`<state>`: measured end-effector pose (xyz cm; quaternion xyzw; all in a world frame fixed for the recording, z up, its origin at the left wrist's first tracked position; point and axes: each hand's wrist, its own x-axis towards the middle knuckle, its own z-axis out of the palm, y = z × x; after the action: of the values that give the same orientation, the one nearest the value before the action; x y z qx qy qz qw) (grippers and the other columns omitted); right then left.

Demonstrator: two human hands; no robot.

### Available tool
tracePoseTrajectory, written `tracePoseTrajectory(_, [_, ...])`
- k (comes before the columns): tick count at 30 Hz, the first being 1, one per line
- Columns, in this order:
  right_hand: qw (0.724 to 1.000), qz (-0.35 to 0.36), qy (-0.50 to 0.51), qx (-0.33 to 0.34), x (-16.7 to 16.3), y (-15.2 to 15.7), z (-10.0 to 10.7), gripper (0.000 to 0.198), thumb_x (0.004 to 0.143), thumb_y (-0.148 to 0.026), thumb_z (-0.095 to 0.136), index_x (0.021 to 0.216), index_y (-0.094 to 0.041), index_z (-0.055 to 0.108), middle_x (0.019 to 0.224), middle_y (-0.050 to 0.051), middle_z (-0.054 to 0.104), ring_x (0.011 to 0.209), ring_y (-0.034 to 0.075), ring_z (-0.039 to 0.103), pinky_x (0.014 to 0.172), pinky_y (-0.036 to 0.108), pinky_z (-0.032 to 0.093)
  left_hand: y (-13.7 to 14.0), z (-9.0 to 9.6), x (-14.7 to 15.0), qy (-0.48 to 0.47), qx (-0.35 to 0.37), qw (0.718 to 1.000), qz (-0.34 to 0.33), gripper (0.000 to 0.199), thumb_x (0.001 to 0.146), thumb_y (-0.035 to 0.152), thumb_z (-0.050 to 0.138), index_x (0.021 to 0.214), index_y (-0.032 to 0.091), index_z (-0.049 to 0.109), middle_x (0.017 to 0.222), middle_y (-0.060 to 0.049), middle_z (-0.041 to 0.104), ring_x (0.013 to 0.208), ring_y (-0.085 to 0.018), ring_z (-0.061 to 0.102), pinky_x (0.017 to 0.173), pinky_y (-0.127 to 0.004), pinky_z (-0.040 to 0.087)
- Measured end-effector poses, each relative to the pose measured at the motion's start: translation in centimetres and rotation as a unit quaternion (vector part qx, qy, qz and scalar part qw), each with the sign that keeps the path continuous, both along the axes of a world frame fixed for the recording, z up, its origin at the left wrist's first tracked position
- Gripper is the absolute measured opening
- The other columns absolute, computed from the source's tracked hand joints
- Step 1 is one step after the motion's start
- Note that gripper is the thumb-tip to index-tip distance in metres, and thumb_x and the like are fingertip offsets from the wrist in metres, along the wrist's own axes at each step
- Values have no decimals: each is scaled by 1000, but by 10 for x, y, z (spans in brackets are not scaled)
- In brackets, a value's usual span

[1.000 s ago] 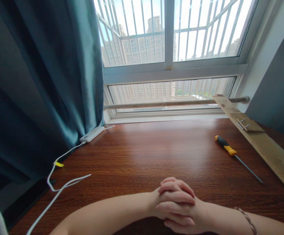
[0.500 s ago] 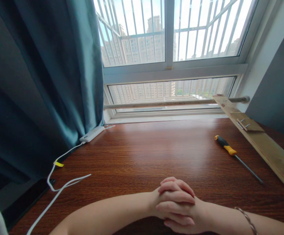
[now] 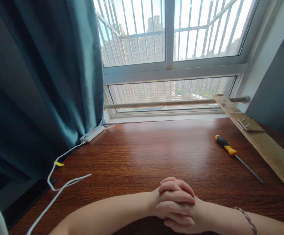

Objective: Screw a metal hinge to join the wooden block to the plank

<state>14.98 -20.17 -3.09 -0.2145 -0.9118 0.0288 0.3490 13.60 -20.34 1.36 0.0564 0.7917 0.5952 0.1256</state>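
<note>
My left hand [image 3: 160, 198] and my right hand [image 3: 197, 212] are clasped together at the bottom middle, fingers interlaced and folded over each other. No object shows between them; the palms are hidden. A bracelet [image 3: 247, 218] circles my right wrist. Both forearms come in from the lower corners, above the brown wooden tabletop [image 3: 142, 156]. To the right, apart from my hands, lies a screwdriver [image 3: 226, 145] with a black and yellow handle, its shaft pointing toward the near right.
A long wooden board [image 3: 261, 142] slants along the right side, with a small wooden piece [image 3: 253, 123] and nail-like metal bits on it. At the left are a white device [image 3: 92, 133], a white cable [image 3: 51, 204] and a dark curtain [image 3: 83, 65]. A barred window [image 3: 134, 32] stands behind.
</note>
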Motion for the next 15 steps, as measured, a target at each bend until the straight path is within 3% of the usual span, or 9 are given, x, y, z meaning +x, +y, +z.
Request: tracePoseTrajectory(15, [999,6,-32,-23,1,0,0,43,74,-32,63,116,-30,55,126,4,42,118,23,39,104,40,32,3,2,4,-4,-10,1000,7,19,80,44,48,82,30,60,79,0,57,91,-19,61,55,-20,52])
